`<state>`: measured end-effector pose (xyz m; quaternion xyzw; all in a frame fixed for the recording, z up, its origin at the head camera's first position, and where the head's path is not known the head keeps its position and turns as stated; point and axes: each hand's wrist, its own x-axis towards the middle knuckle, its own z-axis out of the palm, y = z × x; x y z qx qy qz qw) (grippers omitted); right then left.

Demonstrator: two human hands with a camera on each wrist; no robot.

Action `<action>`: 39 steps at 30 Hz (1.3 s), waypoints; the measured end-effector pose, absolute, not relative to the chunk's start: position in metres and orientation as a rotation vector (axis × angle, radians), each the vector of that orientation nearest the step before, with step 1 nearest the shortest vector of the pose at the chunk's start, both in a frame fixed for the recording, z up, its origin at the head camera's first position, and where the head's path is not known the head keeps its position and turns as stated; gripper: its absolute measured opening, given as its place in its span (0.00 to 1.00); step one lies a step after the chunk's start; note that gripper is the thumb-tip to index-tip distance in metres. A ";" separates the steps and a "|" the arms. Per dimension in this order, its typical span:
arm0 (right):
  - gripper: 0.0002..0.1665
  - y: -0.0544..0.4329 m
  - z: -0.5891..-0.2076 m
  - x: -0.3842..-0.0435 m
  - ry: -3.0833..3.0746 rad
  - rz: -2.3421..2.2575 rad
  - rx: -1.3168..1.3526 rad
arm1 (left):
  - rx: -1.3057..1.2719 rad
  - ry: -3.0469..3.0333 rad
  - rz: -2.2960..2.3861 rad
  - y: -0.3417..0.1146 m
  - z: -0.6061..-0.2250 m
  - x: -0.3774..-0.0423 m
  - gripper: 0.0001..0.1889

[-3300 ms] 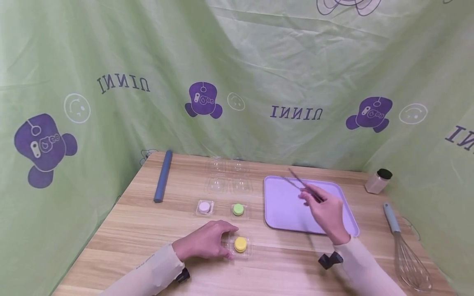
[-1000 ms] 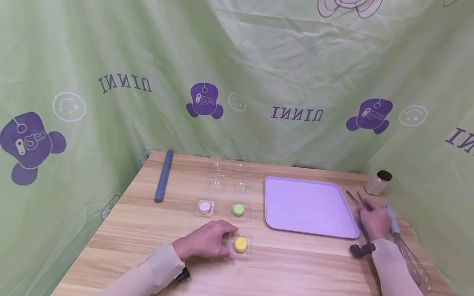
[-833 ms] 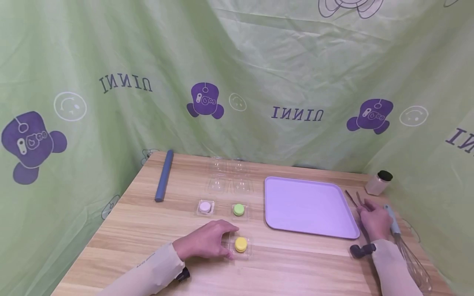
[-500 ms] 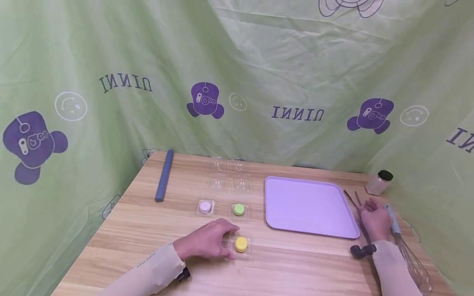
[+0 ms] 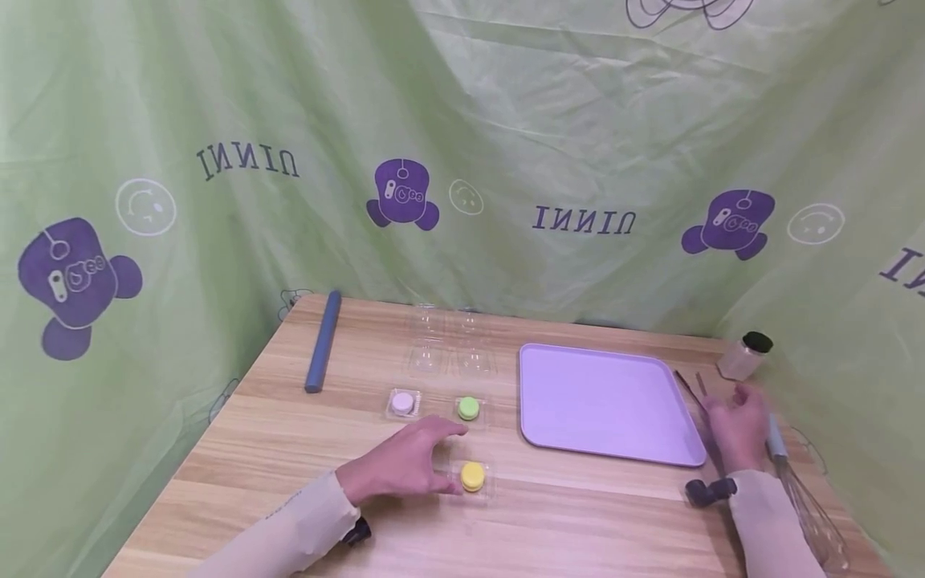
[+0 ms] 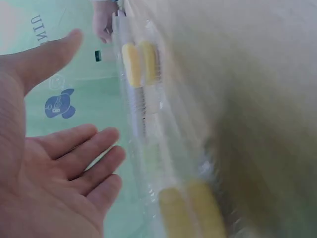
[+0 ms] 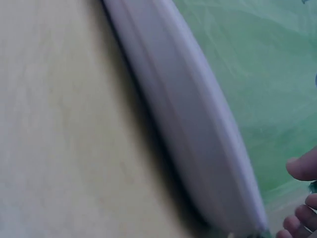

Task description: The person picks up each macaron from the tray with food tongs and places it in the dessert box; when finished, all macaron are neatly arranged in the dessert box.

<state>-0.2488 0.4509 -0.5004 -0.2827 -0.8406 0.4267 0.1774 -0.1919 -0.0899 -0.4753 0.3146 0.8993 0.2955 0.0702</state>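
Note:
A yellow macaron (image 5: pixel 473 477) sits in a small clear plastic case (image 5: pixel 489 491) on the table. My left hand (image 5: pixel 401 461) is just left of this case, thumb and fingers spread; in the left wrist view the fingers are nearly straight and hold nothing. Tweezers (image 5: pixel 691 388) lie to the right of the lilac tray (image 5: pixel 607 401), their handle end hidden by my right hand (image 5: pixel 740 429). In the right wrist view that hand's thumb (image 7: pixel 303 166) and fingertips (image 7: pixel 299 223) stand apart, with nothing seen between them.
Pink (image 5: pixel 402 403) and green (image 5: pixel 468 408) macarons sit in clear cases farther back. Empty-looking clear plastic covers (image 5: pixel 426 357) stand behind them. A blue rod (image 5: pixel 323 341) lies at left. A whisk (image 5: pixel 805 506) and a black-lidded jar (image 5: pixel 746 356) are at right.
My right hand has carried the tweezers from above the tray to the table on its right, and its fingers have now come off them. The left hand has shifted slightly, fingers spreading.

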 end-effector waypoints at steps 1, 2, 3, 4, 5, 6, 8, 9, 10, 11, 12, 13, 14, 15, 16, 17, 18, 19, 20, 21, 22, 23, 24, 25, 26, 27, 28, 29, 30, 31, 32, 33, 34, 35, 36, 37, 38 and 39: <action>0.45 0.450 -0.498 -0.249 -2.348 1.210 -0.803 | 0.930 2.704 0.930 -0.091 -0.472 -0.193 0.44; 0.45 0.448 -0.495 -0.249 -2.318 1.211 -0.804 | 0.911 2.704 0.978 -0.092 -0.469 -0.194 0.44; 0.45 0.446 -0.491 -0.248 -2.290 1.226 -0.808 | 0.892 2.704 1.034 -0.094 -0.466 -0.196 0.43; 0.45 0.444 -0.488 -0.249 -2.266 1.236 -0.808 | 0.876 2.717 1.085 -0.097 -0.462 -0.197 0.43; 0.45 0.442 -0.485 -0.249 -2.250 1.241 -0.805 | 0.849 2.722 1.143 -0.100 -0.458 -0.200 0.42; 0.45 0.439 -0.481 -0.249 -2.235 1.252 -0.801 | 0.832 2.725 1.201 -0.103 -0.454 -0.203 0.42; 0.45 0.435 -0.473 -0.250 -2.194 1.272 -0.773 | 0.819 2.756 1.292 -0.111 -0.445 -0.212 0.43; 0.46 0.432 -0.469 -0.250 -2.177 1.275 -0.757 | 0.807 2.772 1.329 -0.116 -0.440 -0.217 0.43; 0.46 0.429 -0.465 -0.251 -2.158 1.267 -0.733 | 0.792 2.791 1.364 -0.122 -0.435 -0.223 0.42; 0.45 0.425 -0.461 -0.252 -2.133 1.258 -0.709 | 0.776 2.802 1.395 -0.127 -0.430 -0.229 0.42; 0.45 0.422 -0.457 -0.253 -2.111 1.256 -0.689 | 0.764 2.820 1.414 -0.133 -0.424 -0.236 0.43; 0.44 0.418 -0.452 -0.254 -2.087 1.250 -0.664 | 0.738 2.845 1.430 -0.139 -0.419 -0.242 0.43; 0.44 0.414 -0.447 -0.255 -2.063 1.242 -0.640 | 0.694 2.860 1.448 -0.145 -0.414 -0.248 0.43; 0.43 0.410 -0.441 -0.255 -2.048 1.241 -0.619 | 0.658 2.876 1.468 -0.151 -0.409 -0.254 0.43; 0.43 0.405 -0.436 -0.256 -2.034 1.250 -0.598 | 0.636 2.896 1.486 -0.157 -0.405 -0.260 0.43; 0.42 0.401 -0.430 -0.256 -2.021 1.268 -0.573 | 0.613 2.906 1.509 -0.162 -0.402 -0.266 0.43; 0.41 0.397 -0.425 -0.257 -2.009 1.295 -0.543 | 0.600 2.914 1.536 -0.167 -0.399 -0.271 0.43; 0.41 0.393 -0.420 -0.257 -1.999 1.319 -0.509 | 0.588 2.918 1.565 -0.171 -0.396 -0.277 0.44; 0.41 0.388 -0.415 -0.257 -1.996 1.346 -0.472 | 0.584 2.917 1.591 -0.175 -0.394 -0.283 0.44; 0.41 0.384 -0.410 -0.258 -1.997 1.371 -0.429 | 0.587 2.915 1.613 -0.178 -0.393 -0.288 0.44; 0.41 0.379 -0.405 -0.258 -1.997 1.396 -0.386 | 0.595 2.907 1.634 -0.181 -0.392 -0.294 0.44; 0.41 0.374 -0.401 -0.259 -1.990 1.415 -0.331 | 0.591 2.895 1.650 -0.183 -0.391 -0.299 0.44; 0.42 0.369 -0.397 -0.260 -1.984 1.430 -0.272 | 0.590 2.887 1.657 -0.185 -0.390 -0.303 0.44; 0.42 0.364 -0.393 -0.261 -1.983 1.438 -0.218 | 0.586 2.877 1.671 -0.187 -0.389 -0.308 0.44; 0.43 0.358 -0.388 -0.264 -1.970 1.452 -0.157 | 0.581 2.867 1.682 -0.189 -0.389 -0.312 0.44; 0.44 0.351 -0.384 -0.266 -1.959 1.463 -0.096 | 0.570 2.851 1.700 -0.190 -0.388 -0.316 0.44; 0.45 0.345 -0.380 -0.268 -1.951 1.481 -0.039 | 0.562 2.838 1.716 -0.192 -0.387 -0.320 0.44; 0.46 0.339 -0.376 -0.270 -1.943 1.498 0.018 | 0.547 2.820 1.738 -0.194 -0.386 -0.323 0.45; 0.47 0.332 -0.371 -0.273 -1.930 1.523 0.070 | 0.534 2.804 1.759 -0.196 -0.384 -0.327 0.44; 0.48 0.325 -0.367 -0.276 -1.921 1.548 0.114 | 0.530 2.789 1.779 -0.198 -0.383 -0.330 0.44; 0.49 0.318 -0.362 -0.279 -1.914 1.571 0.155 | 0.521 2.778 1.788 -0.200 -0.381 -0.333 0.45; 0.50 0.311 -0.357 -0.281 -1.916 1.587 0.188 | 0.513 2.764 1.805 -0.201 -0.379 -0.336 0.45; 0.51 0.304 -0.352 -0.284 -1.915 1.600 0.217 | 0.510 2.749 1.822 -0.203 -0.377 -0.339 0.45; 0.52 0.296 -0.347 -0.288 -1.915 1.613 0.243 | 0.506 2.733 1.841 -0.204 -0.375 -0.342 0.44; 0.53 0.289 -0.343 -0.291 -1.910 1.626 0.268 | 0.505 2.725 1.847 -0.205 -0.372 -0.345 0.44; 0.54 0.281 -0.339 -0.295 -1.920 1.633 0.290 | 0.505 2.717 1.853 -0.206 -0.370 -0.348 0.45; 0.54 0.273 -0.335 -0.298 -1.925 1.640 0.310 | 0.499 2.712 1.856 -0.207 -0.369 -0.352 0.45; 0.55 0.265 -0.331 -0.302 -1.926 1.653 0.334 | 0.496 2.705 1.857 -0.207 -0.367 -0.355 0.45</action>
